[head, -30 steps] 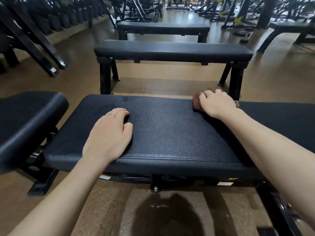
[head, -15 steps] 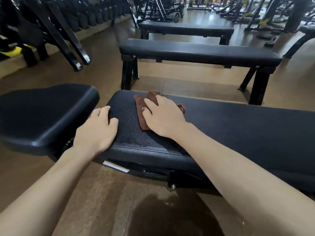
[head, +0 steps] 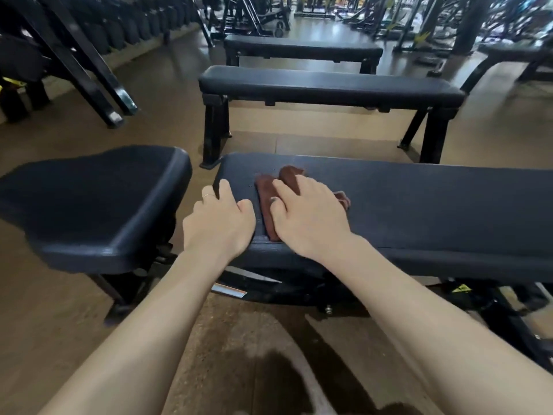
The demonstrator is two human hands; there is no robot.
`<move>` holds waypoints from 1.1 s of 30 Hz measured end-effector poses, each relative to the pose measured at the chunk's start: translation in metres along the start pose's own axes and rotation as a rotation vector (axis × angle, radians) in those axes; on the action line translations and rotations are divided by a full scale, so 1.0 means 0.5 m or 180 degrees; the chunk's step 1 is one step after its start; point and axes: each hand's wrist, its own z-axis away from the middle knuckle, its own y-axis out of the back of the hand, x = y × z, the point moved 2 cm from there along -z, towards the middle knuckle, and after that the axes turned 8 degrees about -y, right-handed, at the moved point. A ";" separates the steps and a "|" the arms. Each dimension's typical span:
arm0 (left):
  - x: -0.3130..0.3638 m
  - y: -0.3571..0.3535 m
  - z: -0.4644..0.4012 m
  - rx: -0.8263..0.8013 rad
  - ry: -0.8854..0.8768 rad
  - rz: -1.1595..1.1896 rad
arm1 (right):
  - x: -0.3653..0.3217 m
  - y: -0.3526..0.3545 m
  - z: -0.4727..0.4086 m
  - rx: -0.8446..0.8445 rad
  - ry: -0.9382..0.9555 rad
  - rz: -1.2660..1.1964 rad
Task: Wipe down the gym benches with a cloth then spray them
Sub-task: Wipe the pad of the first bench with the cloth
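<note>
A black padded bench [head: 419, 211] runs across in front of me. A brown cloth [head: 266, 202] lies on its left end. My right hand [head: 308, 217] presses flat on the cloth with fingers spread, covering most of it. My left hand [head: 220, 223] rests on the bench's left corner, fingers bent over the pad's end, a ring on one finger. The two hands sit nearly side by side. No spray bottle is in view.
A separate black seat pad [head: 89, 205] stands just left of the bench. Two more flat benches [head: 329, 85] [head: 302, 49] line up beyond. A dumbbell rack [head: 74, 40] fills the far left, gym machines the background. Brown floor [head: 74, 324] lies below.
My right hand has slid the cloth from the bench's middle to its left end. My left hand has shifted left to the corner. My view has swung left.
</note>
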 end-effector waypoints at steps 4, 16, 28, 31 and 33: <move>-0.015 0.004 0.009 -0.0024 -0.0133 0.0152 | -0.048 0.001 0.042 0.0072 0.0159 -0.0239; -0.020 0.000 0.006 -0.0035 -0.0201 0.0123 | 0.193 0.065 0.082 0.0214 -0.1103 0.0089; -0.049 0.009 0.014 -0.0121 -0.0406 0.0454 | -0.022 0.033 0.076 0.0028 0.0017 -0.0219; -0.046 0.009 0.016 -0.0110 -0.0405 0.0486 | 0.057 0.057 0.087 -0.0008 -0.0290 -0.0093; -0.048 0.008 0.015 -0.0068 -0.0408 0.0472 | 0.074 0.055 0.068 -0.0051 -0.0472 -0.0170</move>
